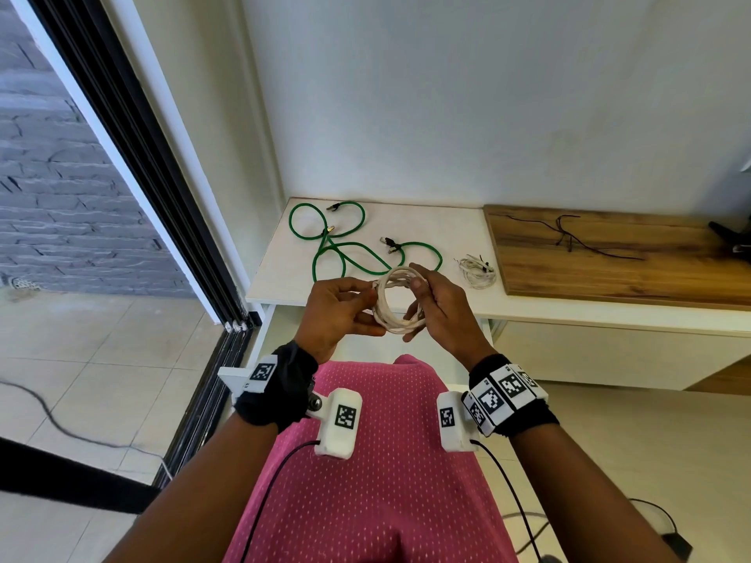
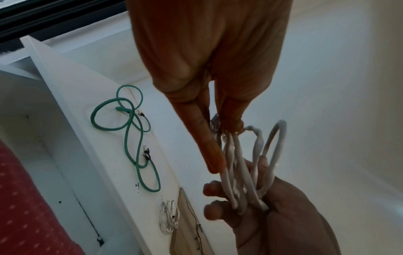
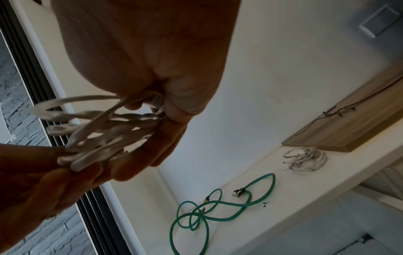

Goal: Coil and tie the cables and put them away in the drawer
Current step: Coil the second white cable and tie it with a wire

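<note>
A coiled white cable [image 1: 396,302] hangs in the air between both hands, above the open drawer [image 1: 467,351]. My left hand [image 1: 345,306] pinches the coil's left side, seen as white loops [image 2: 240,172] in the left wrist view. My right hand [image 1: 430,302] grips the coil's right side, fingers curled round the strands [image 3: 104,134]. Loose green cables [image 1: 345,249] lie spread on the white cabinet top [image 1: 439,233]. A small tied white bundle [image 1: 477,270] sits to their right.
A wooden board [image 1: 630,274] lies on the right of the cabinet top with thin black ties [image 1: 569,237] on it. A black-framed sliding door [image 1: 134,156] stands at the left. A wall rises behind the cabinet. My pink-clothed lap [image 1: 378,461] is below the hands.
</note>
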Demonstrator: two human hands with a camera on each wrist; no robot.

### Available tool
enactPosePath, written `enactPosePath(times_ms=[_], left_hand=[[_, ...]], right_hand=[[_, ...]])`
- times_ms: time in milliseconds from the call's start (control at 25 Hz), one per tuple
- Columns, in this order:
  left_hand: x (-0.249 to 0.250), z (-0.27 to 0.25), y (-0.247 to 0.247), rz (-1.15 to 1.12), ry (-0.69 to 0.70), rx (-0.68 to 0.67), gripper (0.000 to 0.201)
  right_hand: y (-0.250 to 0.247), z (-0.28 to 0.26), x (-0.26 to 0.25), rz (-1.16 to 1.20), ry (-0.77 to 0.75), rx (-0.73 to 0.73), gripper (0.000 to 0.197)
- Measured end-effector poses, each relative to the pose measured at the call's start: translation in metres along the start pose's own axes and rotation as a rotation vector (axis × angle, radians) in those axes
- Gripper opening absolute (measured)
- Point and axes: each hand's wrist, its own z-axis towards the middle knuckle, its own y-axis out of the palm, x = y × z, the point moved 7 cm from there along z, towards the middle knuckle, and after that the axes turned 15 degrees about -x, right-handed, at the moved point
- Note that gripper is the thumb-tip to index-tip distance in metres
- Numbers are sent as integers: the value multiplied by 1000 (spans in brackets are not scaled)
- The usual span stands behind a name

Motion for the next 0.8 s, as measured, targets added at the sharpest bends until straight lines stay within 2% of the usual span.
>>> enactPosePath(times_ms=[160,320,400,480,560,640,720,800], left_hand=[[-5,5,0,-16,-56,-33,19],[-6,11,-1,10,-99,-81,36],[-5,12,2,195,-201,-168,40],[-5,12,11,452,-263,-319,37],[-1,18,17,638,-181,-352,30],[1,20,17,580,-93,-311,31],[-4,20,18,324,-77,-294,32],[-9,19,17,130,-89,-219,32]], right_hand=[[-6,-2,0,-92,-73,62,36],[-6,-3,-2,-116,-138,40,34],[-1,-2,-2,-158,-155,11,33],[7,-3,-2,-228,-183,-16,34],[11,-3,0,-217,-166,-26,35],[11,-3,-3,-161,-151,-36,37],[10,-2,-9,-116,-168,-47,37],[9,0,-12,-47,-178,-44,28]])
